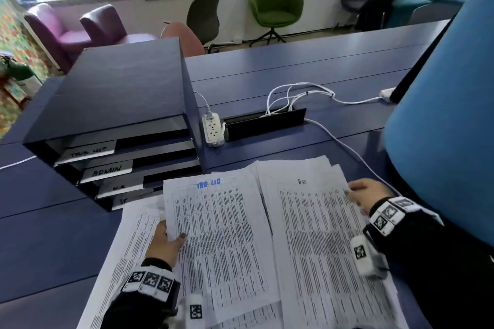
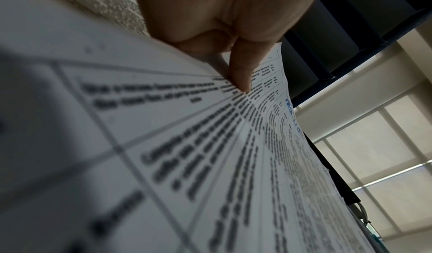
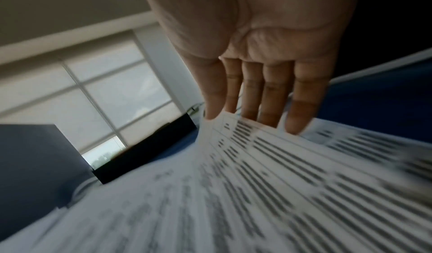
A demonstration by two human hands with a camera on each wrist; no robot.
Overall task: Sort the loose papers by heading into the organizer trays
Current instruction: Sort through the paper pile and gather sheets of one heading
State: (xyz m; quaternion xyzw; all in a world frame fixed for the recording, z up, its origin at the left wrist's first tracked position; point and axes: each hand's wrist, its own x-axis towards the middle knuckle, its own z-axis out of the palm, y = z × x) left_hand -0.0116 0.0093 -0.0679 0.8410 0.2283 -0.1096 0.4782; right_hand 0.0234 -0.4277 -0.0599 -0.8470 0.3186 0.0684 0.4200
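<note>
My left hand (image 1: 165,242) pinches left edge of task list sheet (image 1: 219,243), thumb on top, fingers curled beneath; sheet lifted off pile. My right hand (image 1: 367,193) flat, fingers straight, tips pressing right edge of HR sheet (image 1: 315,235), gripping nothing. Both sheets lie atop loose paper pile (image 1: 128,243) on blue desk (image 1: 48,235). Organizer (image 1: 115,104) at 11 o'clock from pile, four labelled trays facing me. Power strip (image 1: 212,128) at 12 o'clock, white cables (image 1: 299,93) behind.
</note>
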